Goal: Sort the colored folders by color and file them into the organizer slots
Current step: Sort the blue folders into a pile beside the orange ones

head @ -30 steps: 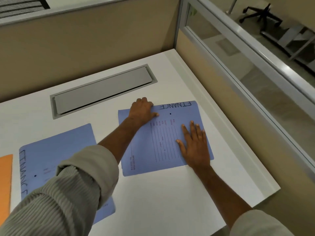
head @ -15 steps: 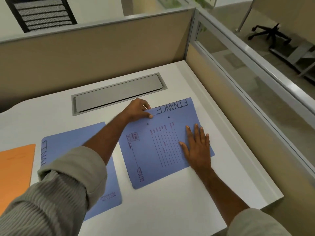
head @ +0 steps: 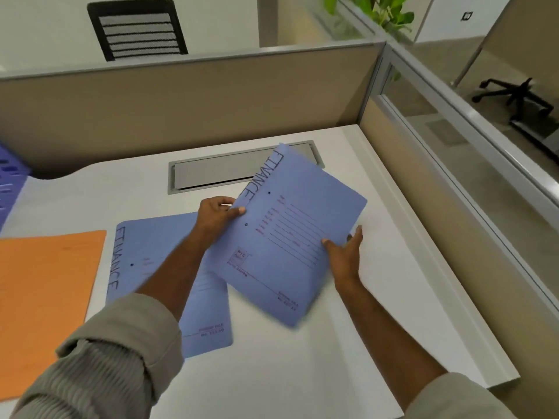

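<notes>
A blue folder [head: 290, 234] marked FINANCE is lifted off the white desk and tilted. My left hand [head: 219, 214] pinches its left edge, thumb on top. My right hand [head: 344, 252] holds its right edge, thumb on the cover and fingers under it. A second blue FINANCE folder [head: 157, 252] lies flat on the desk beneath my left forearm. An orange folder [head: 45, 297] lies flat at the left. A blue plastic organizer [head: 10, 182] shows only partly at the far left edge.
A grey cable hatch [head: 211, 173] is set into the white desk [head: 302, 358] behind the folders. Beige partitions [head: 181, 101] wall the desk at the back and right, with glass on the right. The desk's right edge drops off near my right arm.
The blue folder lay flat under both hands; now both hands grip its edges and have raised it off the desk, turned and tilted. The view has shifted left and up, revealing the organizer.
</notes>
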